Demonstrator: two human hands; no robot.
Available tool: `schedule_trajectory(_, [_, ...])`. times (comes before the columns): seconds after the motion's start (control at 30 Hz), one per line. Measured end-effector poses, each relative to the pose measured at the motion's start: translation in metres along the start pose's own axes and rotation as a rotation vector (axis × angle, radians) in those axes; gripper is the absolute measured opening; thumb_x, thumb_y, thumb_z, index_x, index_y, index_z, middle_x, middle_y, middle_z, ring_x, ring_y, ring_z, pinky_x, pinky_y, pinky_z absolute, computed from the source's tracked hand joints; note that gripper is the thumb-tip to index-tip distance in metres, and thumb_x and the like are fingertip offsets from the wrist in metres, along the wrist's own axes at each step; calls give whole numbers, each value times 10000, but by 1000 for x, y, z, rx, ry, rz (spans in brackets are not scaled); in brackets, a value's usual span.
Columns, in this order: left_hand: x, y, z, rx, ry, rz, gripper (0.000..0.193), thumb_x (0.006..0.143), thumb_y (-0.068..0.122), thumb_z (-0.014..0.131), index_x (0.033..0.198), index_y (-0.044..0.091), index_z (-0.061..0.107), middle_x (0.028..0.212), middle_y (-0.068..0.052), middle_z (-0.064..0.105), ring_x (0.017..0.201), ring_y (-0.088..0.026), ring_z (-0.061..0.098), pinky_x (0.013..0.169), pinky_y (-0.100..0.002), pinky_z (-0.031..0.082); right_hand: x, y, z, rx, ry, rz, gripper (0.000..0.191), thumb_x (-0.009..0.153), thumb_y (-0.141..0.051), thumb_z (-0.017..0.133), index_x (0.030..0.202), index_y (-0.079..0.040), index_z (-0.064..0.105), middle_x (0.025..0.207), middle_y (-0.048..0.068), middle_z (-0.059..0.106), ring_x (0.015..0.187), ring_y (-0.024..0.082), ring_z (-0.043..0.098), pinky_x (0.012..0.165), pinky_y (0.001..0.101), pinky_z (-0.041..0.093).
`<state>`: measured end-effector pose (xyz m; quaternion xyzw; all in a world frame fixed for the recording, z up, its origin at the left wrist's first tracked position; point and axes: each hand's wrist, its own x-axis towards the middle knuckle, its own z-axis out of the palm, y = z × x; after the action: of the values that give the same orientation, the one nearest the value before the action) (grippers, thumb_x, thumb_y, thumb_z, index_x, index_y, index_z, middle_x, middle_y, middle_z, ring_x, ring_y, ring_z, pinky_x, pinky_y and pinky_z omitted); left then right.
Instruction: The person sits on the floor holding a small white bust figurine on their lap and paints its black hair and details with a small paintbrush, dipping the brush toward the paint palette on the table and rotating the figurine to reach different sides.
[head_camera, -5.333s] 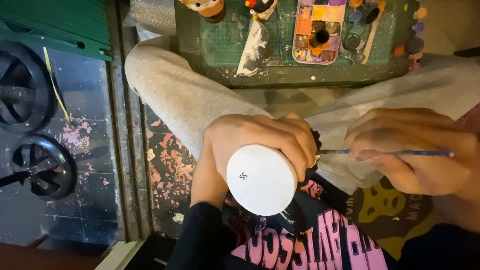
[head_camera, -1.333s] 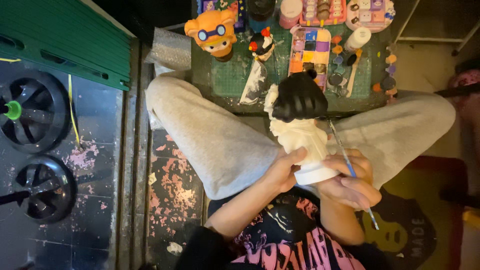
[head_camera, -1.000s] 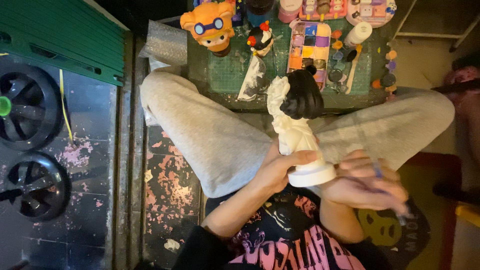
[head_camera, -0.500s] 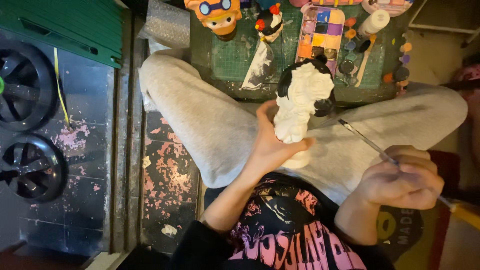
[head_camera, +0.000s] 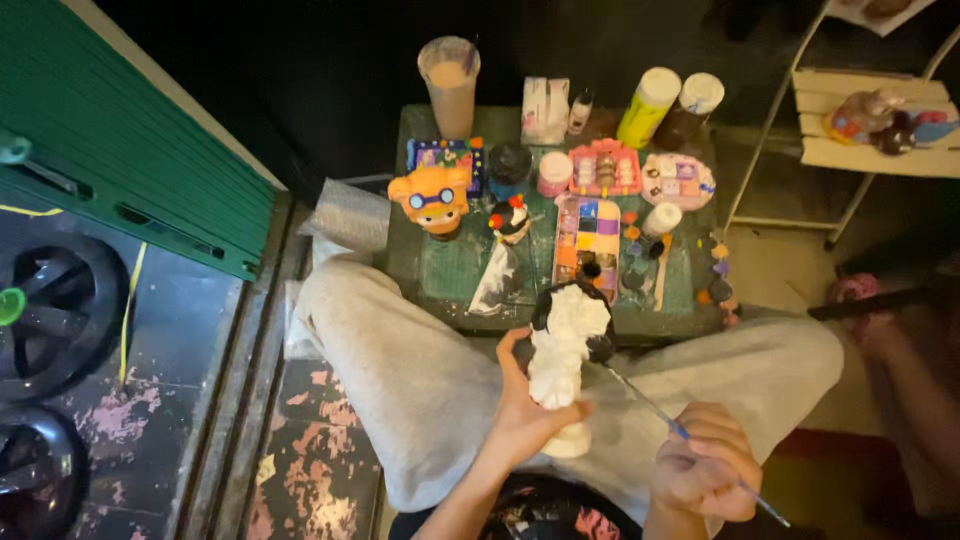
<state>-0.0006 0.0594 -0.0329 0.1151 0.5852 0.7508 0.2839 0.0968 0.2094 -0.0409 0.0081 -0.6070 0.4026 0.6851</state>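
Left hand fingers: curled around the lower body of the white plaster figurine with a black-painted head (head_camera: 566, 345), thumb across its front; the left hand (head_camera: 527, 412) grips it upright.
Right hand fingers: closed around the thin blue-handled paintbrush (head_camera: 668, 420), held like a pen; the right hand (head_camera: 705, 472) sits just right of the figurine's base.
Brush tip: at the black paint on the right side of the figurine's head, touching or almost so; I cannot tell which.
Figurine position: above the lap, between the knees in grey trousers (head_camera: 420, 375), just in front of the bench's near edge.
Bench: a small green low bench (head_camera: 455, 265) beyond the knees.
On the bench: an orange cartoon figurine with goggles (head_camera: 432, 198), a small black, white and red figurine (head_camera: 510, 220), a rectangular paint palette with coloured wells (head_camera: 588, 230), a tall plastic cup of tan drink (head_camera: 450, 85), a yellow bottle with a white cap (head_camera: 647, 105).
Left of the bench: a green corrugated panel (head_camera: 130, 160).
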Motion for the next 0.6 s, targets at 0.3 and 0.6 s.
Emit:
schedule_trajectory(0.3, [-8,7,1,25,-33,-70,1099,696,16,866,1474,152,102,1266,-139,610,1119,-193,615,988,-360,523,4,-3,-2,93,-33,35,379,1110,-354,504,997,8,497,813,142,569,575,202,542,528,359,505])
schedule_trajectory(0.6, [-11,-13,-12,-74,-9,-99,1071,681,-65,838,1466,153,141,1229,-146,593,1032,-207,612,876,-378,560,154,-91,54,207,-570,-30,246,942,-245,631,926,-14,547,758,102,660,648,227,654,637,472,600])
